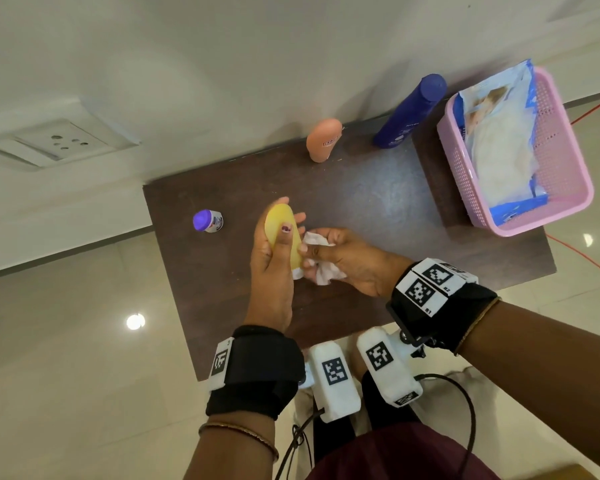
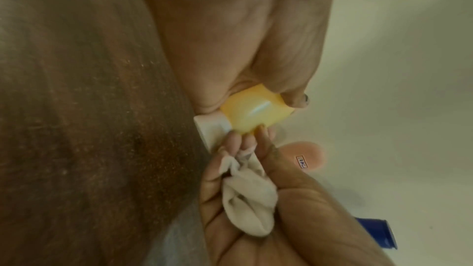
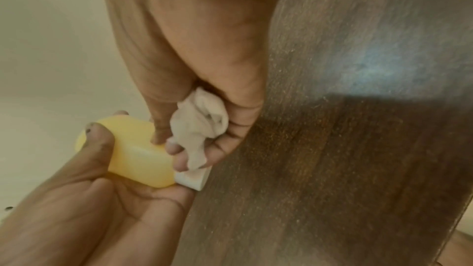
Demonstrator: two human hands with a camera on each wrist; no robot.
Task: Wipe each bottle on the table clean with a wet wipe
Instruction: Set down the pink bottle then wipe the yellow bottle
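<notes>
My left hand [image 1: 274,251] grips a yellow bottle [image 1: 282,223] with a white cap [image 3: 193,180], cap end resting on the dark table [image 1: 361,202]. My right hand [image 1: 340,258] holds a crumpled white wet wipe [image 1: 321,268] and presses it against the bottle's lower side near the cap. The left wrist view shows the yellow bottle [image 2: 253,108] between thumb and fingers, with the wipe [image 2: 250,195] bunched in the right palm. The right wrist view shows the wipe [image 3: 199,126] touching the yellow bottle [image 3: 135,153].
An orange bottle [image 1: 323,140] and a tall dark blue bottle [image 1: 409,110] stand at the table's far edge. A small purple-capped bottle [image 1: 208,220] sits at the left. A pink basket [image 1: 565,188] holding a wipes pack [image 1: 499,143] stands at the right.
</notes>
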